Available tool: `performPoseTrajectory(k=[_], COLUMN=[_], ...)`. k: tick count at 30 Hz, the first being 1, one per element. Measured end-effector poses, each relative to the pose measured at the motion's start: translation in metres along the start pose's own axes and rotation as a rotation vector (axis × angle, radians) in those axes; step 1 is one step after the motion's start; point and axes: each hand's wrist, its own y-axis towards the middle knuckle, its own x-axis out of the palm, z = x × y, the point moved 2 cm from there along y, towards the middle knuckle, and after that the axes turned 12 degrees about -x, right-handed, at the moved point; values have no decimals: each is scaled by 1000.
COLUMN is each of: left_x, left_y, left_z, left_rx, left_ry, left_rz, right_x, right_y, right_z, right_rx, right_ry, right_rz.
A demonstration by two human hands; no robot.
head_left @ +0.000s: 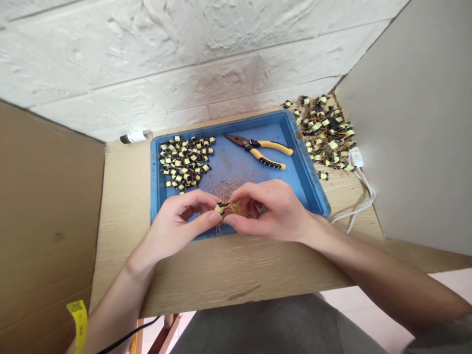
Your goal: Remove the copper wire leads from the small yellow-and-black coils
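Over the front edge of a blue tray (291, 119), my left hand (180, 219) pinches a small transformer coil (219, 208) between thumb and fingertips. The coil has a black base and yellow tape. Fine copper wires (233, 210) stick out from its right side. My right hand (269, 209) is closed, thumb and index finger at these wires; its other fingers are curled and partly hidden. A pile of similar coils (184, 162) fills the tray's left part. Behind my right hand lie long-nose pliers (258, 147) with yellow and black handles, jaws pointing left.
Copper wire clippings (232, 184) are scattered in the tray. More coils with long wires (328, 128) lie heaped on the wooden table (206, 275) at right, beside a white cable (363, 196). A small bottle (135, 137) lies at back left. Cardboard panels (51, 206) and a white wall enclose the table.
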Motion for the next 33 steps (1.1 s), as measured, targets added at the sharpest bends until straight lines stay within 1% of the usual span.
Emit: performPoseTrajectory(k=[5, 11, 14, 23, 28, 33], left_x=[0, -1, 0, 1, 2, 3], left_y=[0, 1, 0, 0, 0, 0], left_z=[1, 0, 1, 1, 1, 2], left_rx=[-8, 49, 52, -7, 0, 8], left_ry=[-6, 47, 69, 127, 129, 132], left_rz=[11, -22, -29, -6, 18, 8], right_x=[0, -1, -1, -3, -4, -3], right_y=[0, 1, 1, 2, 2, 3], right_z=[-3, -4, -5, -4, -4, -3], right_rx=[-34, -53, -65, 33, 63, 85], right_ry=[-72, -104, -105, -33, -10, 41], right_rz=[26, 37, 39, 54, 63, 52])
